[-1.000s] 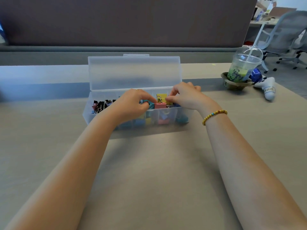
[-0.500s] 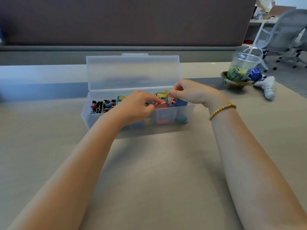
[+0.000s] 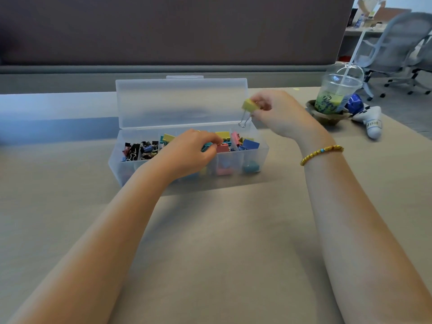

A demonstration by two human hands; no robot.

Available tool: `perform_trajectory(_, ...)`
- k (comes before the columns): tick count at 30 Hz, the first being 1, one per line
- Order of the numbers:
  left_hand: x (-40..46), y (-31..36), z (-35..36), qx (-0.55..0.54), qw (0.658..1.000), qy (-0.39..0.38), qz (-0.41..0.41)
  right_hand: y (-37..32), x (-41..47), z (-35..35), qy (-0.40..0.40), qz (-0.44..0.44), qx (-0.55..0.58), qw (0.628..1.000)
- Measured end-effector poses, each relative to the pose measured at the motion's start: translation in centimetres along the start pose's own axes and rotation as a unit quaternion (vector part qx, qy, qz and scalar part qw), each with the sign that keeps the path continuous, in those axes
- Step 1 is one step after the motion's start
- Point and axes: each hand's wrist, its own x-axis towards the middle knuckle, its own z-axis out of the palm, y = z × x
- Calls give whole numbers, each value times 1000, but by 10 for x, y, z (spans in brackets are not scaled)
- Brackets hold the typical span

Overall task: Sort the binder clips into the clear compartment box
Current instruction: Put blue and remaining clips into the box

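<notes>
— Since a second ago the right hand (image 3: 278,113) has risen out of the box (image 3: 187,174) and now holds a yellow clip (image 3: 249,105) above the box's right end, wire handles hanging down.

— How is it gripped?

— Pinched between thumb and fingertips, fingers curled round it. A beaded bracelet (image 3: 321,154) sits on that wrist.

— And the left hand (image 3: 187,152)?

— Down inside the box near the middle, fingers curled over the clips (image 3: 224,146); its fingertips pinch at a pink one, though exactly what they grip I cannot tell.

— Where are the other clips?

— In the compartments: black ones at the left end, yellow, pink, teal and blue ones toward the right. The lid (image 3: 182,101) stands open, upright at the back.

— Anything else on the table (image 3: 210,242)?

— Near the right edge, a cup (image 3: 336,94) with a straw, in a holder.
</notes>
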Motion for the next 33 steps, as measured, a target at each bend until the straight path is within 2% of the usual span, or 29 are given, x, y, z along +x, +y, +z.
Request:
perform_trajectory(3, 0, 0, 0, -2, 1000, -1, -3, 5, 0, 13, -17, -30, -89, 995)
perform_trajectory(6, 0, 1, -1, -8, 1000, 0, -6, 11, -3, 22, -8, -34, -221, 975)
perform_trajectory(9, -1, 2, -1, -8, 1000, -2, -8, 10, -5, 21, -107, -11, -270, 957)
perform_trajectory(11, -1, 3, -2, -7, 1000, -1, -11, 7, -7, 14, -172, 11, -233, 957)
perform_trajectory(16, -1, 4, -2, -8, 1000, 6, -10, 3, -11, 2, -165, 35, -171, 971)
perform_trajectory(18, -1, 3, -2, -13, 1000, 9, -17, 2, -10, 6, -132, 46, -162, 977)
perform_trajectory(21, -1, 3, -3, -41, 998, 27, -25, 3, -6, 13, -29, 58, -108, 992)
perform_trajectory(25, -2, -2, -13, -87, 993, 57, -52, 10, -2, 37, 42, 60, 83, 994)
perform_trajectory(27, -4, -12, -24, -94, 988, 106, -60, 13, 0, 45, 47, 66, 133, 988)
perform_trajectory(29, -7, -27, -37, -78, 974, 199, -76, 16, 3, 50, 26, 75, 145, 986)
perform_trajectory(31, -13, -46, -49, -73, 947, 286, -130, 18, 5, 53, -6, 80, 169, 982)
perform_trajectory(33, -16, -64, -53, -84, 926, 313, -194, 20, 6, 54, -36, 79, 184, 979)
